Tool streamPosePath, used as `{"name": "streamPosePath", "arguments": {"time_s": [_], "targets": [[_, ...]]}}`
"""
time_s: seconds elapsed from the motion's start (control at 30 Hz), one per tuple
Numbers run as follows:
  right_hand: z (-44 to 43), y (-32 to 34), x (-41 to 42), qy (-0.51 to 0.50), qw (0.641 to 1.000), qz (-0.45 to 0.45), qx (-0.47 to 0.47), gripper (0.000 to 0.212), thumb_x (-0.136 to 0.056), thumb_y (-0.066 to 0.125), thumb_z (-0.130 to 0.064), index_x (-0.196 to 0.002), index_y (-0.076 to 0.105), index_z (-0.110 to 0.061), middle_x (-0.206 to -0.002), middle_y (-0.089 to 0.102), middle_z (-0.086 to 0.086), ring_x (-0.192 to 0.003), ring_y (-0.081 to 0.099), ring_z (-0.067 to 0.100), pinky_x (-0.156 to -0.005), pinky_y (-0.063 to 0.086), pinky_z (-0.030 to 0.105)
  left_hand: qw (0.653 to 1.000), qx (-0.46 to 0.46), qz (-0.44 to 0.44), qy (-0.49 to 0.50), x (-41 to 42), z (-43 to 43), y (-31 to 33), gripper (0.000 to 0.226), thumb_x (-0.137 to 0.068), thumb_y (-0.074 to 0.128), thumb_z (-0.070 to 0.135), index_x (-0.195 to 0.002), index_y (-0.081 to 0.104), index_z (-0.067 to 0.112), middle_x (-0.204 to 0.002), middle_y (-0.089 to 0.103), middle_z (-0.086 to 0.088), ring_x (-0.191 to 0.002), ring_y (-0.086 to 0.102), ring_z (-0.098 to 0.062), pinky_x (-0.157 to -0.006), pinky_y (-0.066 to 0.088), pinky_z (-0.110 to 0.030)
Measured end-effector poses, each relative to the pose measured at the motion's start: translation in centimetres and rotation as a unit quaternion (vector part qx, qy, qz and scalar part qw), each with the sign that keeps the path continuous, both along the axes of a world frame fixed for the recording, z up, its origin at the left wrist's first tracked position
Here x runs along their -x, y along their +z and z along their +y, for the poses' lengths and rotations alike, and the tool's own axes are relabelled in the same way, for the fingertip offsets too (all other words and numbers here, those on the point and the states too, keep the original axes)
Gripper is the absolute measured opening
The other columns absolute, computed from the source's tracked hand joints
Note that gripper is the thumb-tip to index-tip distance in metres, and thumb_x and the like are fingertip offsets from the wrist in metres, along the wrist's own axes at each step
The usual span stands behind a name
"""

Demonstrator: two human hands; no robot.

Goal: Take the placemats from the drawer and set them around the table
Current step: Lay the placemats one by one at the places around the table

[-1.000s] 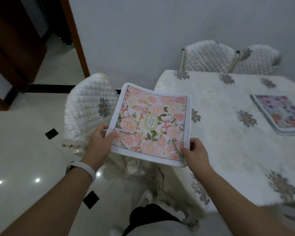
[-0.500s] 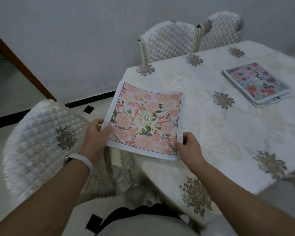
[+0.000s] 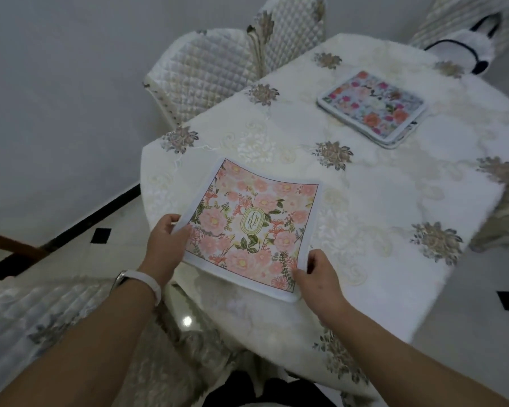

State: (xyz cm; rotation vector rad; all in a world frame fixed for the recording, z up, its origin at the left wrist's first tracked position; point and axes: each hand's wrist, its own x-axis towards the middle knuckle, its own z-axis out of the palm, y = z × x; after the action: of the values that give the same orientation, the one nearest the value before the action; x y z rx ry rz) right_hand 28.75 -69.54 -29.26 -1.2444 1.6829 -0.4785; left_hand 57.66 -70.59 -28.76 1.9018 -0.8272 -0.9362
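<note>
There, the left grip (image 3: pixel 166 245) pinched the near-left corner of the pink floral placemat (image 3: pixel 253 227), and the right grip (image 3: pixel 318 274) pinched its near-right corner, fingers curled at the edge. The mat stretched away from both grips, forward and slightly rightward, above the near-left part of the surface (image 3: pixel 394 201). Whether its far edge touched the cloth could not be told. Neither grip sat nearer, so lowering it probably called for both together. A stack of other placemats (image 3: pixel 372 108) lay well apart, far right.
</note>
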Motion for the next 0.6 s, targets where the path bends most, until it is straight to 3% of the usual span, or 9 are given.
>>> {"name": "streamPosePath", "arguments": {"time_s": [0.23, 0.5, 0.6], "targets": [[0.8, -1.5, -2.5, -0.031, 0.998, -0.011, -0.058, 0.017, -0.089, 0.064, -0.015, -0.098, 0.050, -0.019, -0.097, 0.061, 0.001, -0.085, 0.060, 0.013, -0.075, 0.055, 0.035, 0.997, -0.028, -0.024, -0.071, -2.2, -5.3, -2.5, 0.005, -0.090, 0.060, 0.015, -0.090, 0.061, 0.020, -0.094, 0.067, -0.010, -0.085, 0.065, -0.031, -0.072, 0.056, -0.044], [1.7, -3.0, -5.7, -0.043, 0.995, -0.008, -0.090, 0.023, -0.086, 0.066, -0.017, -0.099, 0.048, -0.024, -0.099, 0.063, 0.001, -0.087, 0.060, 0.012, -0.079, 0.055, 0.036, 0.994, -0.044, -0.041, -0.090, -4.7, -7.8, -4.9, 0.006, -0.087, 0.063, 0.014, -0.092, 0.064, 0.015, -0.090, 0.067, -0.009, -0.077, 0.062, -0.026, -0.071, 0.055, -0.042], [1.8, -3.6, -6.5, -0.059, 0.992, -0.006, -0.113, 0.021, -0.087, 0.065, -0.016, -0.100, 0.050, -0.020, -0.096, 0.062, 0.004, -0.085, 0.060, 0.014, -0.069, 0.051, 0.028, 0.994, -0.049, -0.037, -0.090, -5.4, -8.1, -5.5, 0.007, -0.085, 0.065, 0.014, -0.093, 0.066, 0.016, -0.086, 0.067, -0.005, -0.073, 0.059, -0.020, -0.069, 0.052, -0.036]]}}
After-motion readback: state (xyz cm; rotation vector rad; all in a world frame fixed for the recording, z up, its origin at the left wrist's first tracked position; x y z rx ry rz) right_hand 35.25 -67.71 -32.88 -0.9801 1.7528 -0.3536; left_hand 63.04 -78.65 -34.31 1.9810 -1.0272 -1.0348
